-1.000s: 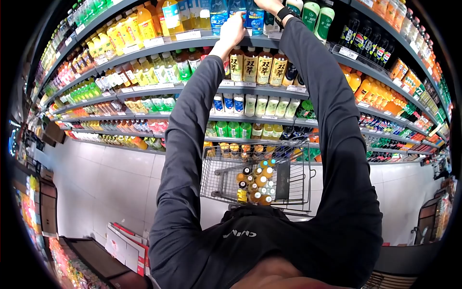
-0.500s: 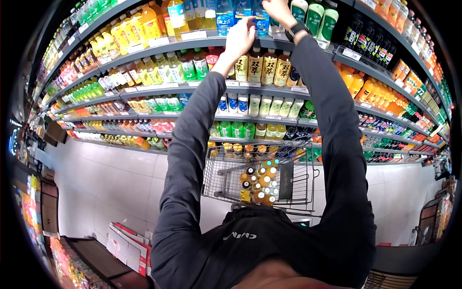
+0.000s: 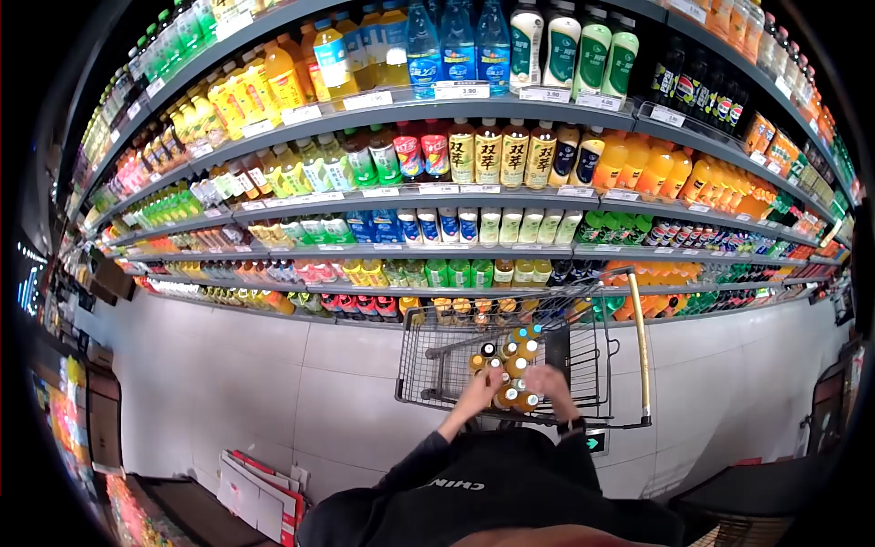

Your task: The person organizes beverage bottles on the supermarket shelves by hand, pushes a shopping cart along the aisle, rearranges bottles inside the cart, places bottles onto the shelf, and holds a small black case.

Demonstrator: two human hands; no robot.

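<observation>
Both hands are low, over a wire shopping cart (image 3: 558, 351) that stands in front of my body. Inside the cart is a cluster of upright bottles (image 3: 517, 366) with amber contents and white, blue or dark caps. My left hand (image 3: 480, 392) is at the near left side of the cluster, its fingers bent inward close to the caps. At the right side of the bottles is my right hand (image 3: 550, 381), blurred, with a dark watch on the wrist. Whether either hand touches or grips a bottle cannot be made out.
Long shelves (image 3: 583, 118) of drinks curve across the far side, with blue bottles (image 3: 458, 50) at the top. The cart's handle (image 3: 636, 337) is on the right. Flattened cartons (image 3: 251, 497) lie at the lower left, by dark display stands.
Both hands have come down from the blue bottles on the upper shelf to the bottles in the cart. The view has shifted, showing more of the shelves and the cart's handle.
</observation>
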